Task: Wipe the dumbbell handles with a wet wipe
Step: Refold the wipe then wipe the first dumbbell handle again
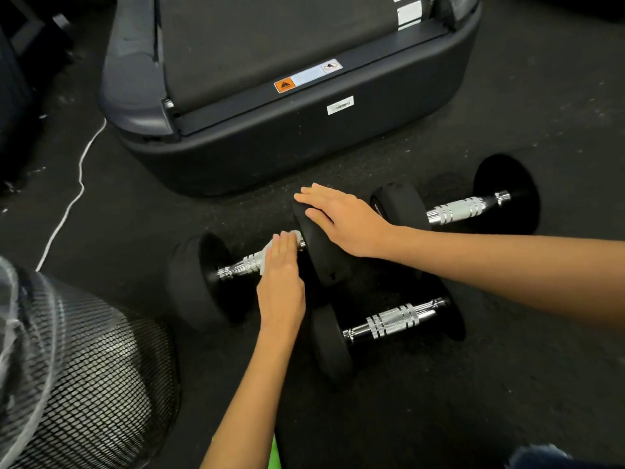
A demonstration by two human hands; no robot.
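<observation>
Three black dumbbells with chrome handles lie on the dark rubber floor. On the left dumbbell [209, 282], my left hand [282, 282] lies flat with straight fingers, pressing a white wet wipe [267, 253] onto the right part of its handle [240, 265]. My right hand [341, 218] rests flat on top of that dumbbell's right weight plate [321, 258]. A second dumbbell [460, 209] lies behind to the right, and a third one [389, 323] lies in front. Both of those handles are bare.
The end of a treadmill [287, 130] stands just behind the dumbbells. A black mesh fan guard [77, 374] fills the lower left. A white cable [72, 198] runs across the floor at the left. A green edge [274, 451] shows at the bottom.
</observation>
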